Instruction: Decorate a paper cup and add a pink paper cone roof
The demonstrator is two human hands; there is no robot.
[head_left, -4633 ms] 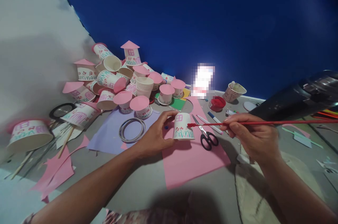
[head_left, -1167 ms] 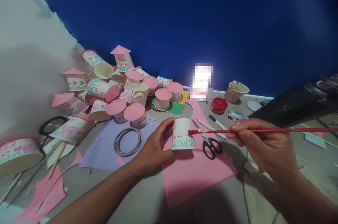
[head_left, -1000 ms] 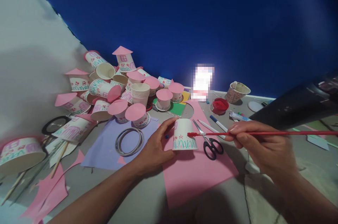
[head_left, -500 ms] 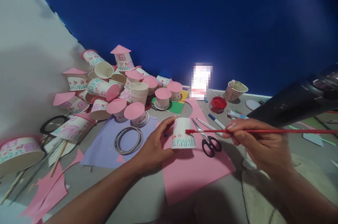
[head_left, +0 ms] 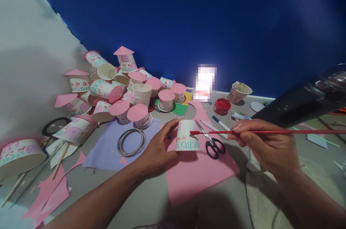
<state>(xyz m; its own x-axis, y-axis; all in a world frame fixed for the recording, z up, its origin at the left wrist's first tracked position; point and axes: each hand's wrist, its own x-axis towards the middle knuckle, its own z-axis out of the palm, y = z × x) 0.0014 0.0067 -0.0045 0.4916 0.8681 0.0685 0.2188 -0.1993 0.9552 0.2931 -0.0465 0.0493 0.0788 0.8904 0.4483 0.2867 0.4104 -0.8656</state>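
My left hand (head_left: 159,148) grips the left side of an upside-down white paper cup (head_left: 188,133) with green zigzags and small red marks near its rim. In my right hand (head_left: 259,140) is a long thin red paintbrush (head_left: 283,132), pinched between thumb and fingers. Its red tip meets the cup's right side, or lies just in front of it. Pink paper (head_left: 200,178) lies under the cup, and black-handled scissors (head_left: 214,147) rest on it just to the right.
Decorated cups with pink cone roofs (head_left: 124,59) are piled at the left. A tape roll (head_left: 131,142) rests on purple paper (head_left: 104,149). Behind stand a red paint pot (head_left: 221,106), a patterned cup (head_left: 239,93) and a bright blurred screen (head_left: 205,83). A dark cylinder (head_left: 294,97) juts in from the right.
The brush and my right hand have shifted very slightly upward. My left hand keeps its hold on the cup, which has barely moved.
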